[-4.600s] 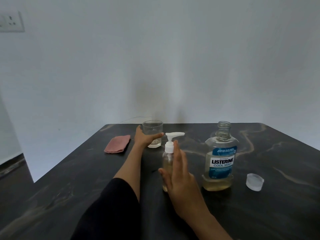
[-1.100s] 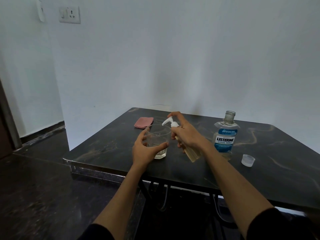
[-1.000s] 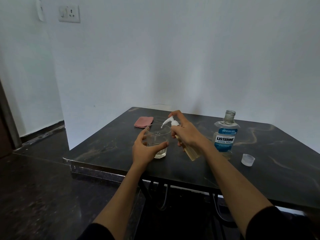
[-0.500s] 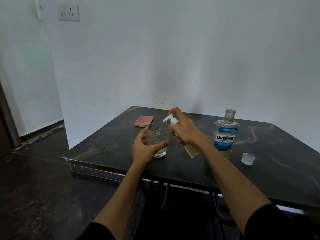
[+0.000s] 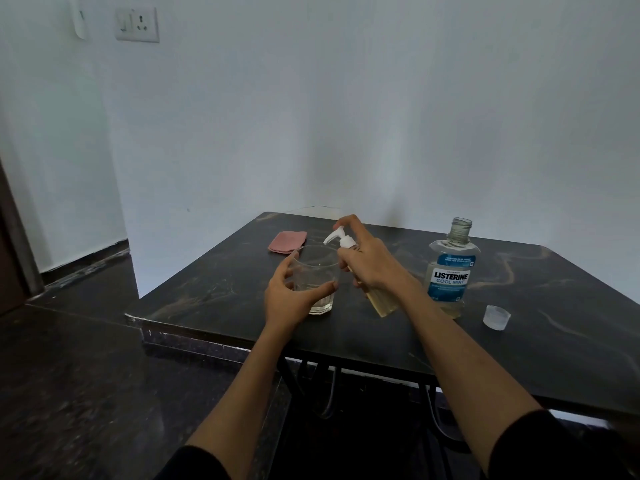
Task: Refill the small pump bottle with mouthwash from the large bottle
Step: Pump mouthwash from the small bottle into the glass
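While my right hand (image 5: 369,263) is gripping the tilted pump bottle (image 5: 379,299), forefinger on the pump above the glass (image 5: 317,271) my left hand (image 5: 289,299) is cupping, I'm judging the refill done; the large bottle (image 5: 450,271) is standing uncapped, cap (image 5: 497,317) on the desk (image 5: 554,306)

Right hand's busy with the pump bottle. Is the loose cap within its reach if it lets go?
Probably yes. The cap lies alone on the table, right of the large bottle, nothing blocking it. The right hand must first put down the pump bottle.
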